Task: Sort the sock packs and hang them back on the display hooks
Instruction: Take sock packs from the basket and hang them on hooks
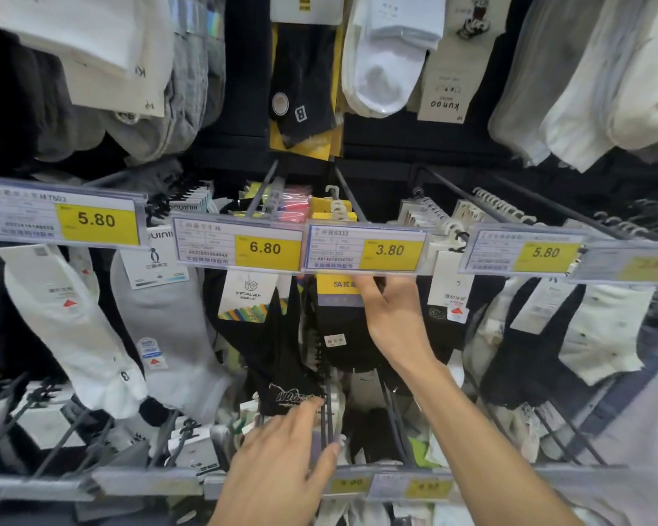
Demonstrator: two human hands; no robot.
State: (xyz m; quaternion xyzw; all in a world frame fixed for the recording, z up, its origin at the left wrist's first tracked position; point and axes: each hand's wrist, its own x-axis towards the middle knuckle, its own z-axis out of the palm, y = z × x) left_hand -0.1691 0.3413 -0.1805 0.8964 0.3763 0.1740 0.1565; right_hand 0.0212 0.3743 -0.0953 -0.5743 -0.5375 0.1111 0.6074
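Black sock pack (342,336): it is in the middle row, just under the 3.80 price tag (390,250). The right fingers (365,288) pinch its yellow card (335,284) at the top.
Right hand (394,324): it reaches up toward 12 o'clock. The thumb is on the front of the card and the other fingers curl behind it. I think it holds the top so the hanger can go on the hook. The tag hides the hanger, so I cannot tell if it is on.
Upper hook (348,195): a dark rod at 12 o'clock from the tag, with white hangers (335,206) on it.
Left hand (282,465): low, at 6 o'clock. The left fingers (306,408) stretch toward 1 o'clock, up to the lower hook rods (326,419). It is too blurry to tell if they grip anything. Maybe they steady the rods.
6.80 price tag (265,247): at 9 o'clock from the 3.80 one, with more black socks under it.
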